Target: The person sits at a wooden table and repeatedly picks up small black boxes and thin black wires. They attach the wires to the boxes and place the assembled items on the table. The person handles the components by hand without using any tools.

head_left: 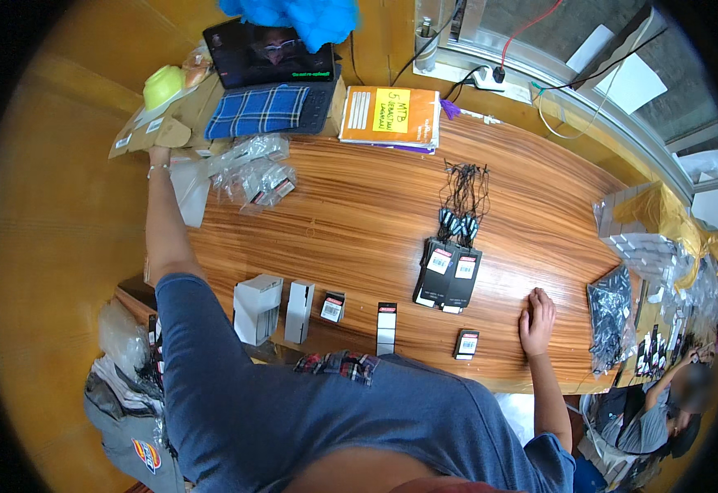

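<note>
My left arm stretches to the far left corner of the table, where my left hand (159,154) reaches in at a brown cardboard box (133,135). The box flap hides its fingers. On the right part of the table my right hand (537,323) lies palm down with its fingers stretched out, holding nothing. Left of it are two stacks of black hang tags (435,283) with bunched black strings (466,185). Nearer me lie a small black-and-white tag pile (467,345), a long black-and-white strip (386,327) and another small tag pile (333,306).
White boxes (258,310) stand at the near left edge. Clear plastic bags (260,172) lie by a laptop (270,57) with a blue plaid cloth (258,111). Notebooks (359,115) lie at the back. A black package (609,308) is at right; another person (646,415) sits beyond.
</note>
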Action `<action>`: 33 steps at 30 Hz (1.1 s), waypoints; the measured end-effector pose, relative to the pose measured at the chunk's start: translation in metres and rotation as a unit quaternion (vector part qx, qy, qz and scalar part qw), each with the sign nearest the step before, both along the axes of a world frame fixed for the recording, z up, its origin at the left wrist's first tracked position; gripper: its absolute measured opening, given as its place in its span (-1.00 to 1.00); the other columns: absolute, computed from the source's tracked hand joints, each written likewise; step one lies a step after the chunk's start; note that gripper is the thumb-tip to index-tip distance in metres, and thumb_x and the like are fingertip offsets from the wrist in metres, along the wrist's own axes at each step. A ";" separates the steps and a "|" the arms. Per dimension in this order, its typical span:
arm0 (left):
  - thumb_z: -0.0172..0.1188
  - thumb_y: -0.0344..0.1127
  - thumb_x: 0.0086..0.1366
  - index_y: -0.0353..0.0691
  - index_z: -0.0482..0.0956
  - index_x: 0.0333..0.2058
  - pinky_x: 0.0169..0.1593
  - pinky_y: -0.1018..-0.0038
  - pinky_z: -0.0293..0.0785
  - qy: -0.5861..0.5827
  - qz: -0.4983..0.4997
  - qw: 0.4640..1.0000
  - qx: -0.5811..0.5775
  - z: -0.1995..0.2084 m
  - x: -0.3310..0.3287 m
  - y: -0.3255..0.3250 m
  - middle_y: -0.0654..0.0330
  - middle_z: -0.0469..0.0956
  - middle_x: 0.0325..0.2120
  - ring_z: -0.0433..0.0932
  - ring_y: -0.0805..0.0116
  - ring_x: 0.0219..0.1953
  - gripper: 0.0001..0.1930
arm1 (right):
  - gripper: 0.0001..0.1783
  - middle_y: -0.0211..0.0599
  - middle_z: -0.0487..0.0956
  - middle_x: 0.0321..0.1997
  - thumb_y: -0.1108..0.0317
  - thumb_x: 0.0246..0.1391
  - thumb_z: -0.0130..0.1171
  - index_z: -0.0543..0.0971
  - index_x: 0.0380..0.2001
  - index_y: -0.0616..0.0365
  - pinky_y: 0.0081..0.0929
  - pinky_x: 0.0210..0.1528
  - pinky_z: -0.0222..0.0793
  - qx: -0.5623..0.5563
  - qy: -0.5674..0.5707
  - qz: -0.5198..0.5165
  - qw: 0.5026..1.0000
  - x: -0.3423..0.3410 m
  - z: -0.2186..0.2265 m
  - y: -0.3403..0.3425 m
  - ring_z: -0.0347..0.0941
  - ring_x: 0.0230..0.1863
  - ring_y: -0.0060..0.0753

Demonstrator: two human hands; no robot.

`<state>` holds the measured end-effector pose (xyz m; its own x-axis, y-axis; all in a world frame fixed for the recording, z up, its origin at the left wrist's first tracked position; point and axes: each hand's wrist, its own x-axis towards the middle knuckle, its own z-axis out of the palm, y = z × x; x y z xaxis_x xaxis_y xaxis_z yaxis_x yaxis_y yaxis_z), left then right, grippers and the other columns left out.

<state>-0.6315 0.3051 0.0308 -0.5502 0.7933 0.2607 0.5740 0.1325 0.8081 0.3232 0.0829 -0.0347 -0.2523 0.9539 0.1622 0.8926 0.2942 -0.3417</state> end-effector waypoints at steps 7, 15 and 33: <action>0.39 -0.42 -0.12 -0.44 0.14 0.01 -0.03 0.42 0.37 -0.028 0.082 0.991 0.104 0.040 0.133 -0.048 -0.06 0.38 -0.13 0.45 0.21 -0.17 -0.25 | -0.58 -0.06 0.31 0.10 0.44 -0.07 0.00 0.36 -0.06 0.23 -0.13 0.20 -0.04 0.015 -0.007 -0.021 1.000 0.000 0.004 -0.013 0.17 0.15 -0.04; 0.43 -0.30 -0.17 -0.40 0.39 -0.14 -0.10 0.42 0.40 0.185 0.138 0.971 0.070 0.050 0.175 -0.163 -0.07 0.47 -0.21 0.47 0.19 -0.15 -0.40 | -0.59 -0.08 0.31 0.10 0.40 -0.06 0.00 0.37 -0.06 0.23 -0.15 0.19 -0.02 0.037 -0.010 -0.012 0.999 0.002 -0.003 -0.016 0.17 0.15 -0.04; 0.39 -0.46 -0.12 -0.27 0.29 -0.02 0.03 0.55 0.35 -0.247 -0.378 0.869 0.203 0.169 0.468 -0.251 0.19 0.38 -0.13 0.40 0.43 -0.07 -0.36 | -0.36 -0.14 0.37 0.04 0.45 -0.10 0.16 0.24 0.11 0.22 -0.38 0.02 0.26 0.083 0.335 0.114 0.932 -0.156 0.209 0.001 0.38 -0.10 -0.37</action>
